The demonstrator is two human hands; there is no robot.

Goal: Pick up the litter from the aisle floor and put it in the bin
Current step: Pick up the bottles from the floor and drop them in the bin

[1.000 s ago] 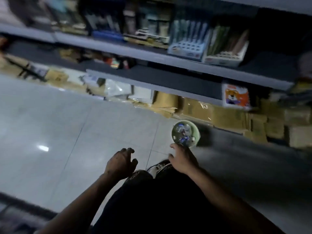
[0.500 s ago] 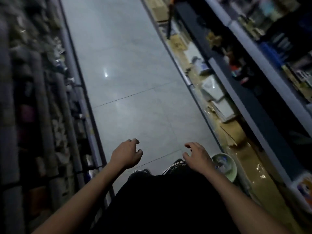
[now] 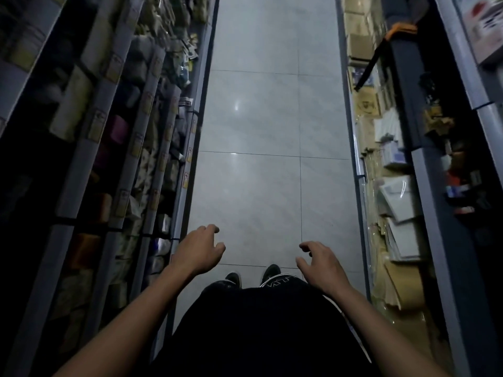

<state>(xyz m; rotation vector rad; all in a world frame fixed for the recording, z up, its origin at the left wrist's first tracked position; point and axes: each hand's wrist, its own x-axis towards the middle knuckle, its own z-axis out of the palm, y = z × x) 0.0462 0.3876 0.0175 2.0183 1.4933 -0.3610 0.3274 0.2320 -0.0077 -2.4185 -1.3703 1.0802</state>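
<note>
Turned away from the bin now — it's dropped out of view, somewhere behind my right side. Left hand (image 3: 200, 250) and right hand (image 3: 318, 263) both hang loosely curled, holding nothing. Grey tiled aisle floor (image 3: 272, 118) ahead, shelves (image 3: 152, 126) either side — no litter showing, so that drop looks done.

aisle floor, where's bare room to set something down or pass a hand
The tiled aisle floor is bare from the shoes forward, bordered by the left shelving and the right shelving. The gap between the left hand and right hand is free. Both shelf sides are packed with goods.
</note>
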